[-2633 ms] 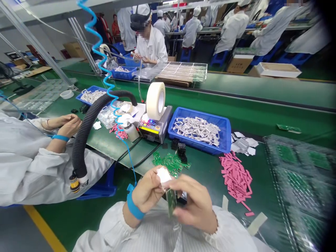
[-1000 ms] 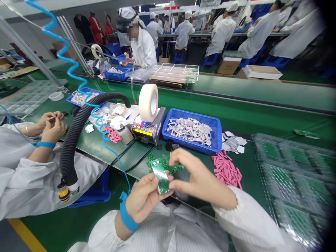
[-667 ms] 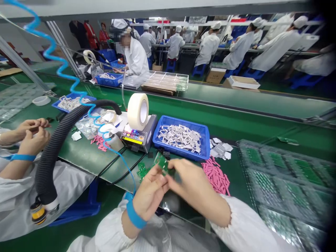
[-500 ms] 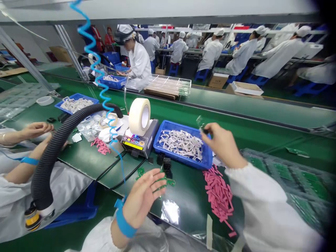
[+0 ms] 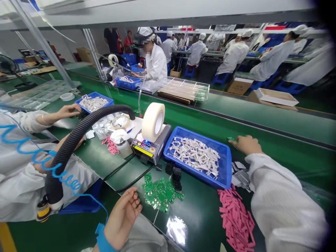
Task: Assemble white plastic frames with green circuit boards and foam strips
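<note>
The left hand (image 5: 122, 218) is being held open just short of a heap of green circuit boards (image 5: 159, 194), its fingers (image 5: 133, 200) spread and grasping nothing. A small green board (image 5: 231, 139) is being touched by the right hand (image 5: 246, 145) beyond a blue tray (image 5: 183, 131); whether it is being gripped cannot be told. Pink strips (image 5: 236, 220) are being left on the green table (image 5: 202, 210) below those fingers, and a tape dispenser (image 5: 151, 148) is standing left of the tray. Further tables are being worked at by people in white coats (image 5: 233, 57) across the room.
</note>
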